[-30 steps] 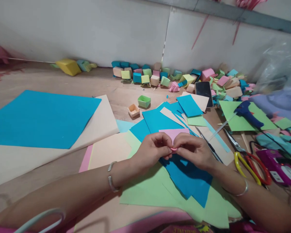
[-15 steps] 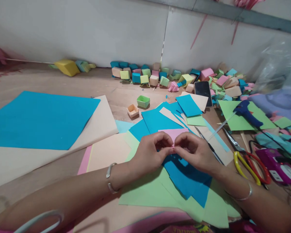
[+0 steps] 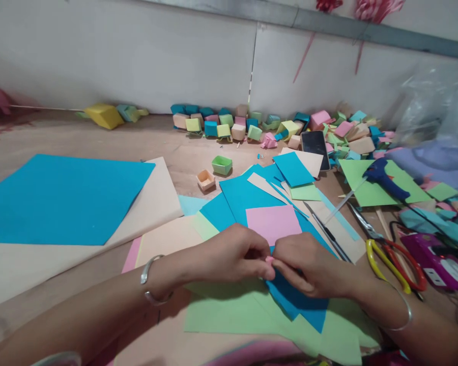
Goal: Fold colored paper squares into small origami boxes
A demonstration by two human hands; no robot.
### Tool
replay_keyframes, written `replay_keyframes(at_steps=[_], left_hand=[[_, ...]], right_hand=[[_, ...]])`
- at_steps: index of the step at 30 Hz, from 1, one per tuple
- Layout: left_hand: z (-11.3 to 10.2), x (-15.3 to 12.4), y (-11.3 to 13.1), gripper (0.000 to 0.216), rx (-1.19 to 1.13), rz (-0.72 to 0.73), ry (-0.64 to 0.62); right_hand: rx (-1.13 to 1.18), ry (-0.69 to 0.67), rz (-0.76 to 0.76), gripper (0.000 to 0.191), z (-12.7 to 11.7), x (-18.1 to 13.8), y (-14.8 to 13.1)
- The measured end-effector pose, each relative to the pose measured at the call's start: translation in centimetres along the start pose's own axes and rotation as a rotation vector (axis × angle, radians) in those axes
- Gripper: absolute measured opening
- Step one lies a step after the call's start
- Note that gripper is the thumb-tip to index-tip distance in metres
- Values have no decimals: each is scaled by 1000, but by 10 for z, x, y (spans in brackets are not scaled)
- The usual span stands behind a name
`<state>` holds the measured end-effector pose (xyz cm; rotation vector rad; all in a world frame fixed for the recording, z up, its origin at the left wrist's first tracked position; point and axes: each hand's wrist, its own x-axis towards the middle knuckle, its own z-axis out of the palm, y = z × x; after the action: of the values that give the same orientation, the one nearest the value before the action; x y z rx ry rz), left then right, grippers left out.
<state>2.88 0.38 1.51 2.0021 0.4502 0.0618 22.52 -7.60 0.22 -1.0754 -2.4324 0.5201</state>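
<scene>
A small pink paper piece (image 3: 269, 260) shows between the fingertips of both hands. My left hand (image 3: 234, 254) pinches it from the left, thumb below and fingers curled. From the other side my right hand (image 3: 309, 264) is closed on it too, its knuckles turned up. Most of the piece is hidden by the fingers. Just beyond the hands a pink paper rectangle (image 3: 274, 223) lies flat on blue paper sheets (image 3: 248, 190). Light green sheets (image 3: 229, 310) spread beneath the hands.
A craft knife (image 3: 330, 234), scissors (image 3: 370, 236) and a blue glue gun (image 3: 387, 178) lie to the right. Ahead sit a green paper box (image 3: 222, 165) and a peach paper box (image 3: 205, 180). Paper cubes (image 3: 224, 131) line the wall. A large blue sheet (image 3: 64, 198) lies left.
Both hands have come nearer to me with the small pink piece between them, uncovering more of the pink rectangle. My right hand has turned knuckles up. The view has shifted slightly.
</scene>
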Motion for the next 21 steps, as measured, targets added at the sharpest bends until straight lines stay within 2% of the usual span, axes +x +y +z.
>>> replay_keyframes(at_steps=[3, 6, 10, 13, 14, 16, 19, 21], left_hand=[[-1, -2, 2, 22, -111, 96, -99], [2, -4, 4, 26, -387, 177, -169], [6, -8, 2, 31, -610, 35, -218], [5, -5, -2, 35, -670, -86, -192], [4, -3, -4, 37, -669, -113, -126], [0, 4, -7, 39, -612, -160, 102], [-11, 16, -15, 41, -462, -238, 521], [-21, 22, -21, 38, -451, -276, 672]], right_hand=[[199, 2, -51, 25, 1, 0, -7], [490, 56, -67, 25, 1, -1, -18], [746, -21, 117, 34, 2, -2, -27], [893, 1, 290, 40, 9, -1, -20], [928, 37, 359, 42, 11, 1, -16], [871, 166, 470, 42, 12, 4, -5], [504, 349, 473, 36, 7, 7, 13], [277, 375, 423, 29, 2, 6, 24]])
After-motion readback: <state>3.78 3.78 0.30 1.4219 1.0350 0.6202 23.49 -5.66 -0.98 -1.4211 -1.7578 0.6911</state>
